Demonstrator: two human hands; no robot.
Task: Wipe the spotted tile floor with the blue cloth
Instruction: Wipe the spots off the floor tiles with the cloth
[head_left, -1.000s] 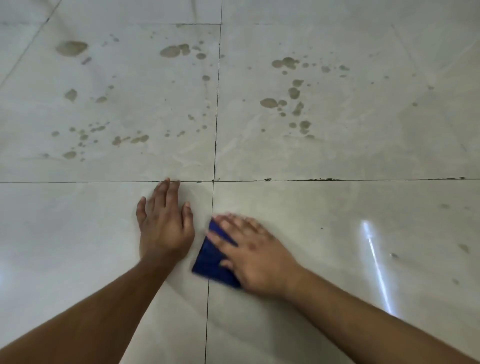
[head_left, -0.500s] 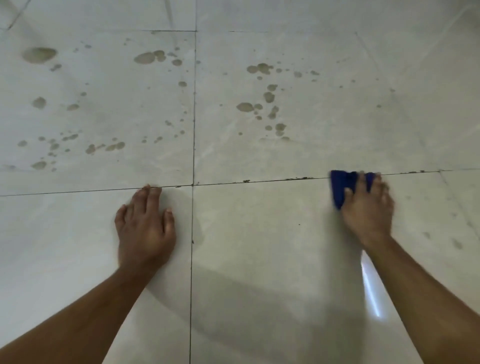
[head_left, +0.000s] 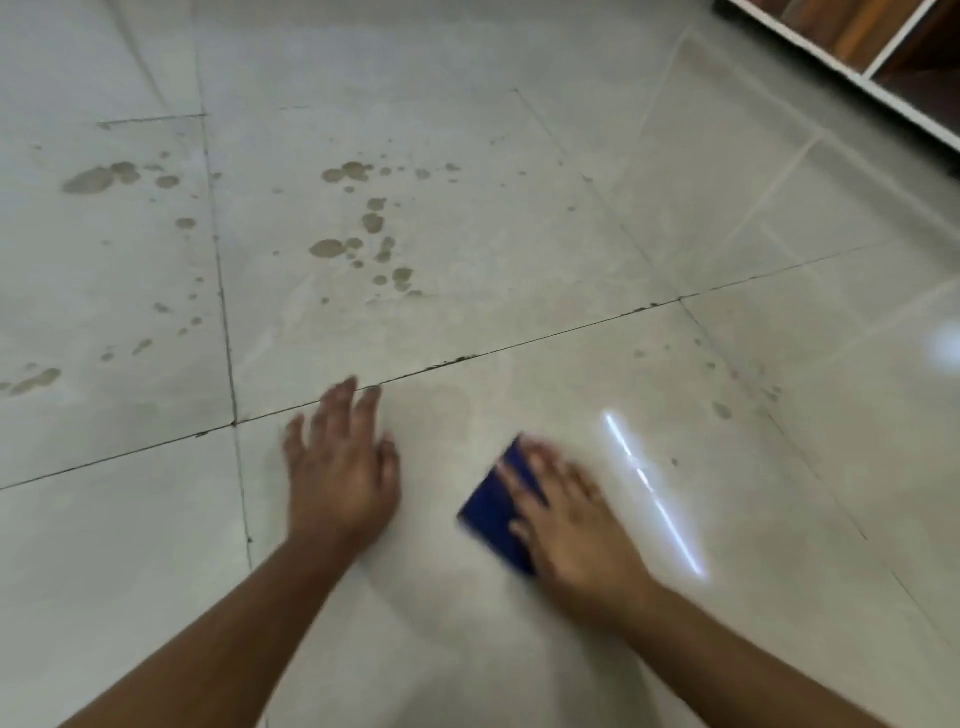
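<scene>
Right hand (head_left: 571, 525) presses flat on the blue cloth (head_left: 496, 512), fingers straight. Left hand (head_left: 340, 470) rests spread on the tile floor (head_left: 519, 332) just beside it, holding nothing. Brown spots (head_left: 363, 239) lie ahead and leftward, beyond the grout line; cloth's long axis runs diagonally.

The right hand (head_left: 566, 519) is blurry and hides part of the blue cloth (head_left: 498, 512). The shelf (head_left: 878, 62) is cut off.

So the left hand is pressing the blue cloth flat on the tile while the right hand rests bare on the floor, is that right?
Not quite: the hands are swapped. In the head view the right hand presses the blue cloth flat on the tile, while the left hand rests bare on the floor.
</scene>
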